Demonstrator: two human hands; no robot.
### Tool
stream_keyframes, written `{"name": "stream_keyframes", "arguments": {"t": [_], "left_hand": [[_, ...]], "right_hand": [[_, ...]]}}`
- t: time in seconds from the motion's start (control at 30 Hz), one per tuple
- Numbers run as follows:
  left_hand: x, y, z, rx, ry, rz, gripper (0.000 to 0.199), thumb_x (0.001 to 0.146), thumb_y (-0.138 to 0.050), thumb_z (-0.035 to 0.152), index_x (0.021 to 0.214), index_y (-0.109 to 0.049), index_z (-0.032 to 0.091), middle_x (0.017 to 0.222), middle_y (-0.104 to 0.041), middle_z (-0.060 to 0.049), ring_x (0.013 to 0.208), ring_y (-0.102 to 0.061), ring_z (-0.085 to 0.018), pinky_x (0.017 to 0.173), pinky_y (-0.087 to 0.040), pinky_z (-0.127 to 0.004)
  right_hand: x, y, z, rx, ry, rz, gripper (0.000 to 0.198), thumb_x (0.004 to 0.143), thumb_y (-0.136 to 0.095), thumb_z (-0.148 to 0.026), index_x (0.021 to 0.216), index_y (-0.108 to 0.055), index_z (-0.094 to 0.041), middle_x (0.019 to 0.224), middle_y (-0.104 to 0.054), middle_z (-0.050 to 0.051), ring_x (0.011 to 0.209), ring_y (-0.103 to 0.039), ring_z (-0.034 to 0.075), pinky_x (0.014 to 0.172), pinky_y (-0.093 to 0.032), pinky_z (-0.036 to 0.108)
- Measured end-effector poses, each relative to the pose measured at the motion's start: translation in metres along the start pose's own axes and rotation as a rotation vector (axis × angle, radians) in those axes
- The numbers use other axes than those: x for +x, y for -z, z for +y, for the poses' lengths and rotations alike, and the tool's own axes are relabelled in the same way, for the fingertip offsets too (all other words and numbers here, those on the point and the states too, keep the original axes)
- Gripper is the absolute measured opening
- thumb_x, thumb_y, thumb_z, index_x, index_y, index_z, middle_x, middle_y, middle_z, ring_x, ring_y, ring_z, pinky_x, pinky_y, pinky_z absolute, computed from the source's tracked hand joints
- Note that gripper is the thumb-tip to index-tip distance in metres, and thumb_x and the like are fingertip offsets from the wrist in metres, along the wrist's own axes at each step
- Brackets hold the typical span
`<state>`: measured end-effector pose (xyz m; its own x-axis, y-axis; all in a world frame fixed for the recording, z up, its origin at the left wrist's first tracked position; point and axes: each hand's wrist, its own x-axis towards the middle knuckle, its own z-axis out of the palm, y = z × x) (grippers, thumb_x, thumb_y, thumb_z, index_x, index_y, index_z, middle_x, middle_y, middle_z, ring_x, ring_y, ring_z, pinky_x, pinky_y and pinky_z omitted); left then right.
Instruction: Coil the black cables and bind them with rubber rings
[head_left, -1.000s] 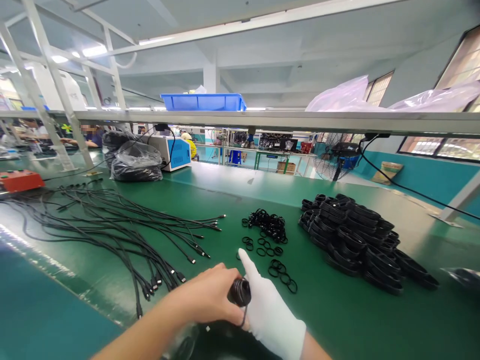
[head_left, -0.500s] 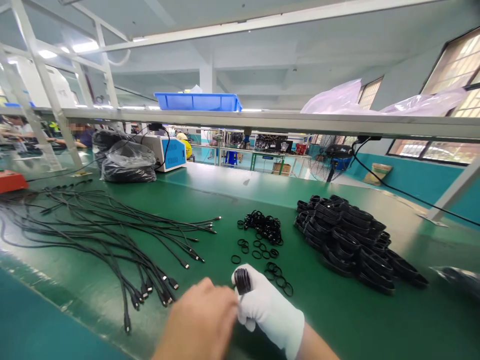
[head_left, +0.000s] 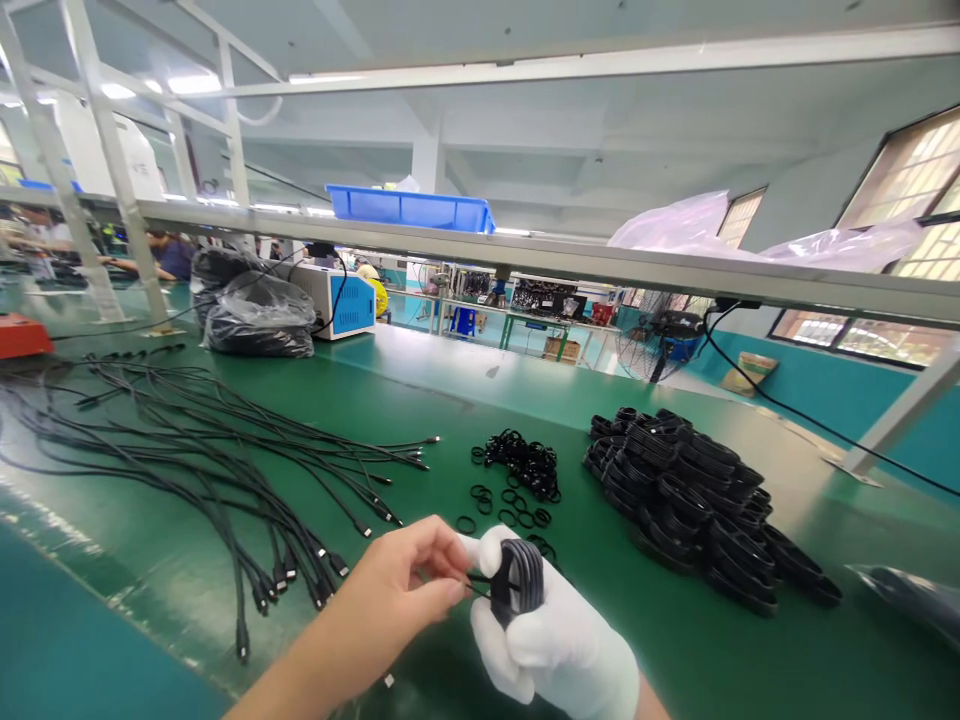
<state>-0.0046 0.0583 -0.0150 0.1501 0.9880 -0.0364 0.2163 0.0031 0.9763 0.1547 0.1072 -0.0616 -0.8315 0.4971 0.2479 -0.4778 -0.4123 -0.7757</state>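
My gloved right hand is closed around a black coiled cable, its turns bundled tightly together. My bare left hand pinches a thin black rubber band, which stretches in two strands to the left side of the coil. How the band passes round the coil is partly hidden by the glove. Just beyond the hands lie several loose black rings and a heap of them. Straight black cables with metal-tipped connectors are spread over the left of the green table.
A large pile of coiled black cables stands on the right. Behind are a plastic-wrapped black bundle and a blue-and-white machine. An overhead shelf holds a blue tray. A plastic bag lies far right.
My right hand has turned, showing more of the coil. My left hand, blurred before, now pulls the rubber band out to the left. The view has shifted slightly.
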Motion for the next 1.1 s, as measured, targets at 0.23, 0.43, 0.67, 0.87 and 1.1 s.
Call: {"name": "stream_keyframes", "arguments": {"t": [0.23,0.43,0.67,0.87,1.1], "left_hand": [[0.011,-0.017,-0.011,-0.308,0.044,0.031,0.013,0.066,-0.062,0.014,0.072,-0.051,0.015,0.06,-0.057,0.005,0.053,-0.048,-0.007,0.052,-0.038,-0.02],[0.015,-0.015,-0.02,-0.392,0.07,0.03,0.023,0.066,-0.063,0.017,0.086,-0.051,0.017,0.076,-0.059,0.002,0.055,-0.051,-0.008,0.051,-0.041,-0.021],[0.007,0.003,0.0,0.171,-0.113,0.12,0.031,0.076,-0.053,0.017,0.104,-0.063,0.026,0.107,-0.06,-0.002,0.101,-0.052,-0.018,0.089,-0.039,-0.031],[0.023,0.015,0.013,0.148,-0.012,-0.122,0.029,0.072,-0.06,0.022,0.1,-0.068,0.023,0.09,-0.063,-0.001,0.09,-0.056,-0.018,0.081,-0.043,-0.029],[0.038,0.018,-0.009,-0.055,0.134,0.024,0.029,0.066,-0.067,0.028,0.091,-0.062,0.013,0.051,-0.049,0.008,0.046,-0.048,-0.009,0.046,-0.037,-0.021]], "right_hand": [[-0.002,0.004,0.007,-0.078,-0.063,0.038,0.049,0.059,-0.074,-0.03,0.091,-0.038,-0.022,0.047,-0.056,-0.005,0.034,-0.042,0.007,0.037,-0.027,0.015],[-0.002,0.012,0.009,-0.072,-0.089,0.102,0.057,0.059,-0.075,-0.028,0.103,-0.041,-0.02,0.05,-0.059,-0.003,0.036,-0.046,0.008,0.039,-0.029,0.015],[-0.003,0.011,0.003,0.04,-0.269,0.015,0.067,0.059,-0.071,-0.025,0.119,-0.046,-0.01,0.058,-0.063,0.002,0.04,-0.05,0.009,0.041,-0.036,0.019],[-0.002,0.003,0.006,0.22,-0.299,0.08,0.058,0.071,-0.058,-0.058,0.105,-0.056,-0.011,0.088,-0.065,0.009,0.075,-0.063,0.018,0.068,-0.047,0.029],[0.016,-0.004,0.011,-0.19,-0.114,0.439,0.05,0.063,-0.075,-0.038,0.103,-0.053,-0.016,0.095,-0.059,0.006,0.089,-0.056,0.019,0.074,-0.044,0.031]]}}
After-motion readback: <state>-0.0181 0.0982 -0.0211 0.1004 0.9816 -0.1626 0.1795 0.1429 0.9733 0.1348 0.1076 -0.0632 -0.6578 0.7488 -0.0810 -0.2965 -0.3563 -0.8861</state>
